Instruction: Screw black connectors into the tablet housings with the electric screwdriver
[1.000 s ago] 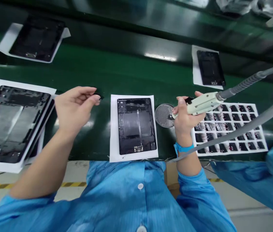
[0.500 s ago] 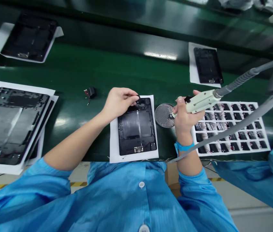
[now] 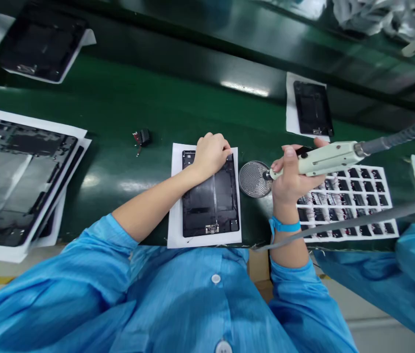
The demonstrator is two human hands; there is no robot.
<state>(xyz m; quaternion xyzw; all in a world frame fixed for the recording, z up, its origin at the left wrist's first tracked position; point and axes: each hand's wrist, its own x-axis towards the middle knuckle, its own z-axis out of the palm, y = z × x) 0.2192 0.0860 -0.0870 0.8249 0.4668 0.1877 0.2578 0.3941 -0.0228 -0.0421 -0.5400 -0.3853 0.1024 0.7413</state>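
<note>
An opened tablet point(image 3: 209, 206) lies in front of me on a sheet of white paper point(image 3: 176, 196). Over its upper right part bends my left hand point(image 3: 212, 156), fingers curled down at the edge and closed; what they hold, if anything, is hidden. My right hand point(image 3: 291, 184) grips a pale green electric screwdriver point(image 3: 330, 159), held nearly level. Its tip points left at a round metal screw dish point(image 3: 255, 179) with many small holes, right of the tablet. Left of the tablet a small black speaker part point(image 3: 144, 137) with red wires rests on the green bench.
White trays point(image 3: 389, 215) of small black wired parts lie at right. A stack of opened tablets on paper point(image 3: 23, 166) fills the left side. More tablets point(image 3: 312, 108) lie farther back. A grey cable point(image 3: 369, 215) crosses at right, near another person's blue sleeve point(image 3: 413, 250).
My left hand has moved right across the tablet's top, from its upper middle to the upper right corner. The screwdriver and my right hand have shifted slightly right. The view has also shifted.
</note>
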